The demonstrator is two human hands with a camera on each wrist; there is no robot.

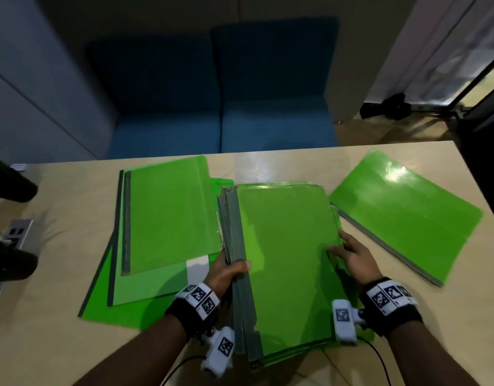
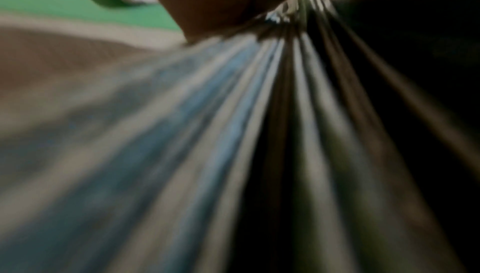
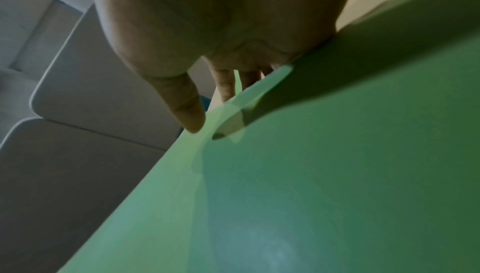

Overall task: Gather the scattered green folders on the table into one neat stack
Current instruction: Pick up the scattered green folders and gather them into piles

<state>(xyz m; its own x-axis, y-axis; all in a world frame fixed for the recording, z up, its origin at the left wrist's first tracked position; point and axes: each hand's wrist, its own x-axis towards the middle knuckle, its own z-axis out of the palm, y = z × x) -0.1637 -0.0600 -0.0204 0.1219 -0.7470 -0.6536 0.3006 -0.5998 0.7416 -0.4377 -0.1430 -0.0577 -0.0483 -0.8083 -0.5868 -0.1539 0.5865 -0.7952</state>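
A thick stack of green folders (image 1: 284,254) with grey spines lies in the middle of the table (image 1: 59,344). My left hand (image 1: 227,270) grips the stack's spine side, thumb on top and fingers underneath. The left wrist view shows the blurred spine edges (image 2: 272,133) close up. My right hand (image 1: 348,253) rests on the stack's right edge with straight fingers; the right wrist view shows its fingers (image 3: 187,101) on the green cover (image 3: 311,174). Several loose folders (image 1: 167,215) overlap at the left. One single folder (image 1: 401,213) lies at the right.
A blue sofa (image 1: 220,107) stands beyond the table's far edge. A grey power socket panel (image 1: 17,235) is set into the table at the left. A white item (image 1: 18,166) lies at the far left corner. Cables trail from both wrists near the front edge.
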